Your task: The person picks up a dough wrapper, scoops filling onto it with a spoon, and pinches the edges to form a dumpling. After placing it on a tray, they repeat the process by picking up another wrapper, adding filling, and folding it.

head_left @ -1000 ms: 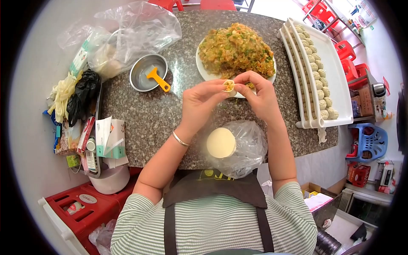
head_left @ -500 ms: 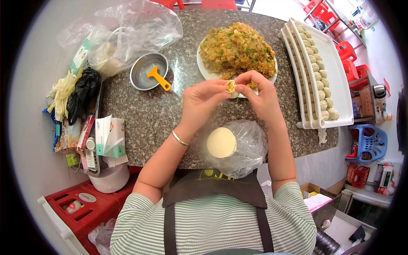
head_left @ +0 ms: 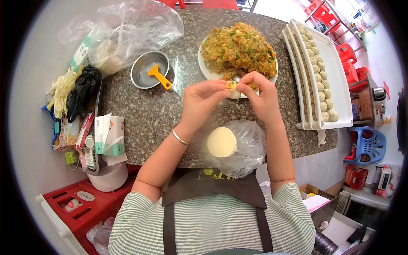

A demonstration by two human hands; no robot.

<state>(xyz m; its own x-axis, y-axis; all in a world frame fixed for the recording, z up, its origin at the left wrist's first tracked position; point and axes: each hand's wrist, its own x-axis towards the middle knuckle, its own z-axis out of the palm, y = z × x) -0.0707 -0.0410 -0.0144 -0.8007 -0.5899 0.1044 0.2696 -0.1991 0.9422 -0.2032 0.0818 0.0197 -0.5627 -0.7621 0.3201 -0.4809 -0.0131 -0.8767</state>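
A small pale dumpling with orange-green filling showing at its top is held between both hands. My left hand pinches its left side, and my right hand pinches the wrapper edge from the right. Just beyond the hands, a white plate bears a heap of chopped filling. Nearer my body, round pale wrappers lie at the left of a clear plastic bag. The dumpling's lower side is partly covered by fingers.
Stacked white trays with rows of dumplings stand at the right. A metal bowl with a yellow-handled scraper sits at the left, near a large clear bag. Boxes line the left edge.
The fingers have shifted slightly around the dumpling's opening, with both hands still on it. The rest of the scene looks nearly the same.
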